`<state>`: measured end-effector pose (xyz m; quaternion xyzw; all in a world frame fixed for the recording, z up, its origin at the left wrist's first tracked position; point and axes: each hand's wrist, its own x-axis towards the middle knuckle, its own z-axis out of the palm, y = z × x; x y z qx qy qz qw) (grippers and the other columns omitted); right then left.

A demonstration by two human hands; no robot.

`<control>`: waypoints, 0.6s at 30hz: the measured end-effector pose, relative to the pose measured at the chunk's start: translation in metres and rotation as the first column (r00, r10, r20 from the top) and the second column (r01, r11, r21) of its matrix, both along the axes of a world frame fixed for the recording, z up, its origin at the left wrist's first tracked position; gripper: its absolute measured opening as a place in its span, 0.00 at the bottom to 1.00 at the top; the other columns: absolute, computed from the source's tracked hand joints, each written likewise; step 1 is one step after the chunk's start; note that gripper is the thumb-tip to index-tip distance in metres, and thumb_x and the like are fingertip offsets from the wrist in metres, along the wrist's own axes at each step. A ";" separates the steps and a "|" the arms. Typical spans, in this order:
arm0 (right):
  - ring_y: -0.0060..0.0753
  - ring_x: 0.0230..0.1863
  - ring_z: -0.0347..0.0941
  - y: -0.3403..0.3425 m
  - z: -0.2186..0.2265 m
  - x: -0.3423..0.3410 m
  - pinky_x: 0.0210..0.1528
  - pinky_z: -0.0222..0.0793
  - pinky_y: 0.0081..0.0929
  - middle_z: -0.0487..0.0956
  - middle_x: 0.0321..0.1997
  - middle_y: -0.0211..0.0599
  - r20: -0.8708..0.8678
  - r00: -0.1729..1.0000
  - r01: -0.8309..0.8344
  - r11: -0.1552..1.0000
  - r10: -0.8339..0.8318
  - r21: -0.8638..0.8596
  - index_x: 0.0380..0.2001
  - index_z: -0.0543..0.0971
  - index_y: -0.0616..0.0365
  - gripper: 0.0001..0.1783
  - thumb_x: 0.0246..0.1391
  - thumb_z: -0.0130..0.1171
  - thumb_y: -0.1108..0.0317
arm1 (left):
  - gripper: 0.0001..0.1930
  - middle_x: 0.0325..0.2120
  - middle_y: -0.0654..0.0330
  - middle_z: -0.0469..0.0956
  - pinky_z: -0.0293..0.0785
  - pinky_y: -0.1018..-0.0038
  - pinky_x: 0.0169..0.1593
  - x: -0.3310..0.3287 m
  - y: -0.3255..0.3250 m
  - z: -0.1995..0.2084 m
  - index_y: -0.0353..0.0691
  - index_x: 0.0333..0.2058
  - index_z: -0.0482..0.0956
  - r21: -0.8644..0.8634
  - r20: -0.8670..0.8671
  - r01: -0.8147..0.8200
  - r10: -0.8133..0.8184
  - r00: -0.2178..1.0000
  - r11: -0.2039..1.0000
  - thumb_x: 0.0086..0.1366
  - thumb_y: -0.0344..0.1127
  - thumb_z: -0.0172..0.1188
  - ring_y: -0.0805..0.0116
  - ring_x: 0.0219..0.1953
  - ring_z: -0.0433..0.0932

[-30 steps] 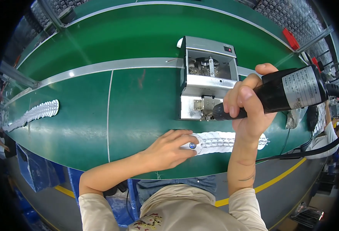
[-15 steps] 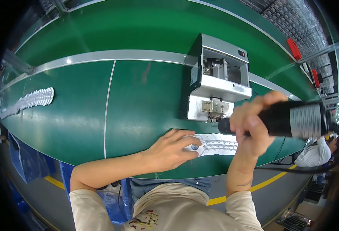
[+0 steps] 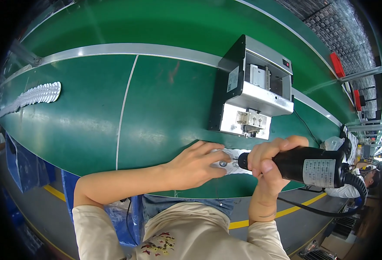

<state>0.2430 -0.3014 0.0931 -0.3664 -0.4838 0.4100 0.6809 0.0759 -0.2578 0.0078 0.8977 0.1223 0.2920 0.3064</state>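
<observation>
Ribbed white strip near the worktop's front edge, worked with both hands.
The left hand grasps the strip's left end between thumb and fingers, forearm slanting in from the lower left; the right hand, fingers wrapped firmly round a black power screwdriver, holds it nearly level, tip over the strip; contact cannot be told.

black screwdriver over white strip
</observation>
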 end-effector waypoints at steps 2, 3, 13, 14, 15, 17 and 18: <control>0.24 0.18 0.65 -0.001 0.000 0.000 0.24 0.66 0.25 0.68 0.19 0.34 -0.004 1.000 -0.011 1.000 0.011 -0.017 0.40 0.59 0.56 0.21 0.45 0.56 0.81 | 0.08 0.43 0.64 0.73 0.68 0.64 0.48 0.000 0.000 0.000 0.47 0.29 0.80 -0.003 -0.002 0.000 0.000 1.000 1.000 0.46 0.33 0.62 0.58 0.51 0.69; 0.25 0.19 0.65 -0.002 0.000 -0.001 0.25 0.66 0.25 0.68 0.20 0.34 0.025 0.999 -0.029 1.000 0.029 0.001 0.39 0.60 0.57 0.20 0.45 0.55 0.82 | 0.08 0.42 0.64 0.73 0.68 0.64 0.49 0.001 0.001 0.001 0.47 0.29 0.80 -0.003 0.003 0.000 0.000 1.000 1.000 0.46 0.33 0.62 0.58 0.51 0.70; 0.24 0.17 0.65 0.008 -0.005 0.005 0.23 0.65 0.23 0.68 0.18 0.32 0.144 0.982 -0.123 0.992 0.124 -0.018 0.43 0.61 0.59 0.24 0.42 0.55 0.84 | 0.07 0.44 0.63 0.72 0.66 0.65 0.50 -0.001 -0.001 -0.002 0.45 0.29 0.80 -0.016 -0.009 0.008 -0.008 1.000 1.000 0.49 0.32 0.58 0.58 0.52 0.68; 0.24 0.17 0.65 0.011 -0.001 0.005 0.23 0.65 0.23 0.68 0.18 0.32 0.150 0.981 -0.121 0.993 0.122 -0.012 0.43 0.61 0.59 0.24 0.42 0.55 0.84 | 0.07 0.44 0.63 0.72 0.66 0.65 0.50 -0.001 0.000 -0.002 0.45 0.29 0.80 -0.009 -0.003 0.010 -0.010 1.000 1.000 0.49 0.32 0.58 0.58 0.52 0.68; 0.24 0.16 0.64 0.014 0.005 0.006 0.21 0.64 0.23 0.67 0.18 0.31 0.047 0.994 -0.101 0.991 0.097 0.088 0.46 0.61 0.58 0.25 0.43 0.55 0.82 | 0.07 0.44 0.63 0.72 0.66 0.65 0.50 0.000 -0.001 -0.001 0.46 0.30 0.80 -0.004 -0.012 0.020 -0.020 1.000 1.000 0.48 0.32 0.58 0.58 0.52 0.67; 0.23 0.13 0.61 0.020 0.023 0.011 0.17 0.62 0.23 0.65 0.17 0.29 -0.074 0.997 -0.012 0.972 0.030 0.233 0.50 0.60 0.56 0.27 0.46 0.54 0.79 | 0.08 0.44 0.64 0.71 0.65 0.65 0.51 0.001 -0.001 0.000 0.46 0.30 0.80 0.004 -0.016 0.035 -0.035 0.999 0.999 0.48 0.32 0.58 0.58 0.52 0.67; 0.22 0.11 0.60 0.025 0.030 0.016 0.15 0.61 0.23 0.64 0.16 0.29 -0.098 0.995 0.050 0.960 -0.024 0.277 0.52 0.59 0.56 0.27 0.47 0.53 0.77 | 0.08 0.44 0.64 0.71 0.65 0.65 0.51 0.000 -0.001 0.001 0.46 0.30 0.79 0.009 -0.028 0.031 -0.031 0.999 0.999 0.48 0.31 0.59 0.58 0.52 0.67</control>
